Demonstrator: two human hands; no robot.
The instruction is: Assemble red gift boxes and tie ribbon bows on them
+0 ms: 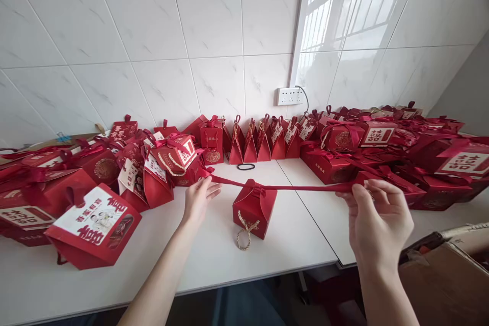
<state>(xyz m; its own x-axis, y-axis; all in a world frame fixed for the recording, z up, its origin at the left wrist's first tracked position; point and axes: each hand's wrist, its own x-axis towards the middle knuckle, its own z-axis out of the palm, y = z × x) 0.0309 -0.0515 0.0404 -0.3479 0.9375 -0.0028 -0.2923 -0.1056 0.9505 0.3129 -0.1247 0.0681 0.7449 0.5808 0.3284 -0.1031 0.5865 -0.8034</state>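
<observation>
While the left hand (198,198) and right hand (376,219) each pinch an end, the long red fabric ribbon (305,188) stretches taut over the small red cardboard box (254,211) (gold rope handle in front) sitting mid white table (214,260), more red gift boxes (328,165) heaped far behind.

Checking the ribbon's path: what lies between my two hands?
In the head view, a small red box stands between the left hand and right hand, the red ribbon stretched across its top.
</observation>
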